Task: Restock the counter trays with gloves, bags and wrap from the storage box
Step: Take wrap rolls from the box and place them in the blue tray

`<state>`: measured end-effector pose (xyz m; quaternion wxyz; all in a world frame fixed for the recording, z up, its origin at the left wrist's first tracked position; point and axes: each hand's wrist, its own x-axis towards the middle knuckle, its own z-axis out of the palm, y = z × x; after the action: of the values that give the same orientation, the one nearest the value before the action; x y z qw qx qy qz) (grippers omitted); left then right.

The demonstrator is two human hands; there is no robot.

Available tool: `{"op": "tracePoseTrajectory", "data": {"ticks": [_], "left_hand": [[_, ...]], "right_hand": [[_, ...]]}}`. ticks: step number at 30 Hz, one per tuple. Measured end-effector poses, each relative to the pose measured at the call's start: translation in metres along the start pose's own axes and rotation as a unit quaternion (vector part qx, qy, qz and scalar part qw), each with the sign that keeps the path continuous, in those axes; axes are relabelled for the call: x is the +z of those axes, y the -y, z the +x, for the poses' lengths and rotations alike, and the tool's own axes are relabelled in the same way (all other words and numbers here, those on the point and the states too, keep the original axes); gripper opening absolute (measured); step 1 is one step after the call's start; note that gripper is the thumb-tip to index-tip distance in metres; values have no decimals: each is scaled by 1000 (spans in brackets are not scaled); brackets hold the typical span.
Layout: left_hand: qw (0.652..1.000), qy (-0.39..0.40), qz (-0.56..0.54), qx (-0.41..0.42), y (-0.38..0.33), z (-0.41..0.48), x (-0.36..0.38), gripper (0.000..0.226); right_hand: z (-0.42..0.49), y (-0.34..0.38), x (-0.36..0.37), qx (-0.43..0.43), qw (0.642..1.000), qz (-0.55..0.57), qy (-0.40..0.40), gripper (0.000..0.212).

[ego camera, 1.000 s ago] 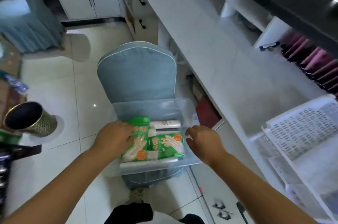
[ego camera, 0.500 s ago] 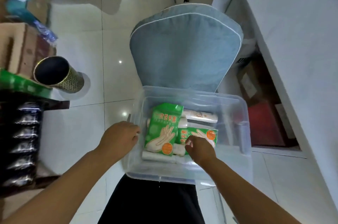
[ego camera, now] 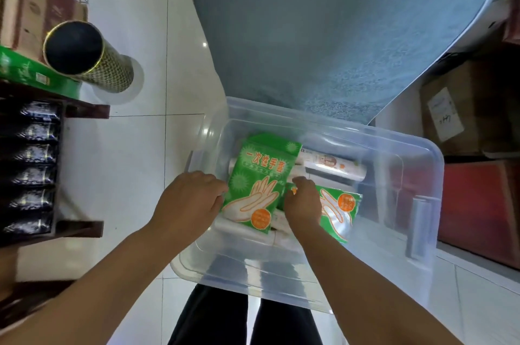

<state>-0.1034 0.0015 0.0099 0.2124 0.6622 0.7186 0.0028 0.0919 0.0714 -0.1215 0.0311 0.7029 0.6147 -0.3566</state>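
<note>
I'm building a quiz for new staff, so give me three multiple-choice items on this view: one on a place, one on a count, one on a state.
1. The green glove packs lie: A in the clear box; B on the floor; C on the chair back.
2. Green packs showing: A one; B two; C four.
3. The box is: A lidded; B open; C upturned.
Key: A, they rest within its walls; B, two green fronts show; B, no lid covers it.
</note>
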Motion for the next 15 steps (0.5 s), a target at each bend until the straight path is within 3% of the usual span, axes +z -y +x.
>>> {"op": "tracePoseTrajectory", "data": {"ticks": [3, 7, 10, 13, 15], "left_hand": [[1000, -2, -16, 5, -7, 7, 11, 9], [999, 1, -34, 5, -15, 15, 26, 8], [999, 12, -30, 7, -21, 18, 36, 10], [1000, 14, -10, 11, -29, 20, 41, 11], [1000, 16, -4, 12, -34, 20, 43, 15]], "right_hand": [[22, -12, -6, 26, 997, 43, -60, 37], [47, -14, -2, 96, 978, 177, 49, 47], [56, -14, 3, 131, 953, 263, 69, 52], [60, -24, 5, 117, 945, 278, 125, 60], [61, -31, 6, 85, 956, 225, 167, 65]]}}
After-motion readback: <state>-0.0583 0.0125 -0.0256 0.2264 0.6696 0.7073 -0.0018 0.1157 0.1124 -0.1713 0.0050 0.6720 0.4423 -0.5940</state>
